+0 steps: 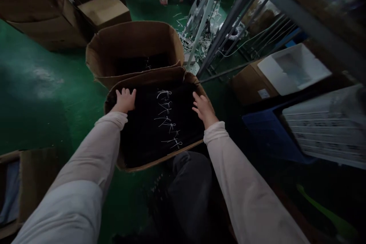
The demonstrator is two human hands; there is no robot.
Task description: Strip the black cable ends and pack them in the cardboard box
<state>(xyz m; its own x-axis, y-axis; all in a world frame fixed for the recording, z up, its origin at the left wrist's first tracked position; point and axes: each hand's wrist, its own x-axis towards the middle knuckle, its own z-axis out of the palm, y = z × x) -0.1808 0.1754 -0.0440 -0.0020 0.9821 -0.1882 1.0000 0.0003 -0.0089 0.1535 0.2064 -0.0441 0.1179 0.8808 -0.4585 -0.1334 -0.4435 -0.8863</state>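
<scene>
A cardboard box (156, 163) stands before my knee, filled with dark bundles (143, 126) that look black. White ties (168, 120) run down the middle of them in a row. My left hand (125, 100) lies over the left side of the contents, fingers spread. At the right side, my right hand (202, 107) has its fingers apart near the box's inner wall. Neither hand grips anything I can see. Whether the fingertips press on the dark bundles is hard to make out in the dim light.
Behind it touches a second open box (134, 32) with dark contents low inside. Larger cartons (51, 32) stand at the far left. Metal legs and a pale pole (206, 17) rise beyond, among scattered white strips. Right are a white bin (297, 68) and a blue crate (265, 133).
</scene>
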